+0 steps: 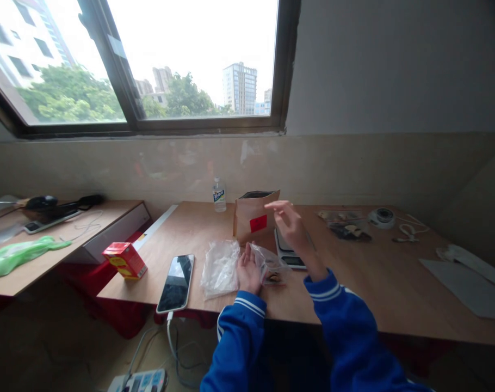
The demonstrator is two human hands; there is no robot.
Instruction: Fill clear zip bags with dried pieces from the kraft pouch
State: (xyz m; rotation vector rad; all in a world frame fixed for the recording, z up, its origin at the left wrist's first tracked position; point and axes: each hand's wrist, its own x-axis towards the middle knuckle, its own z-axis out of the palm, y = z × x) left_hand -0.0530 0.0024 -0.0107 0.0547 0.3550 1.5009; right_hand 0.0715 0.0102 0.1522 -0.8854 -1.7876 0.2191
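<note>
My left hand (248,270) rests on the wooden table (378,283) and holds the edge of a small clear plastic bag (271,265) with dark bits inside. My right hand (289,224) hangs in the air above a small digital scale (289,251), fingers spread and holding nothing. Just behind it stands an open brown paper bag (251,218) with a red label. A pile of empty clear bags (221,267) lies to the left of my left hand. Both sleeves are blue with white stripes.
A phone (176,282) on a cable lies at the table's front left, beside a red and yellow box (125,259). A water bottle (218,195) stands by the wall. Packets (345,223), a tape roll (382,217) and grey sheets (463,286) lie at right. A side desk holds a green bag (19,254).
</note>
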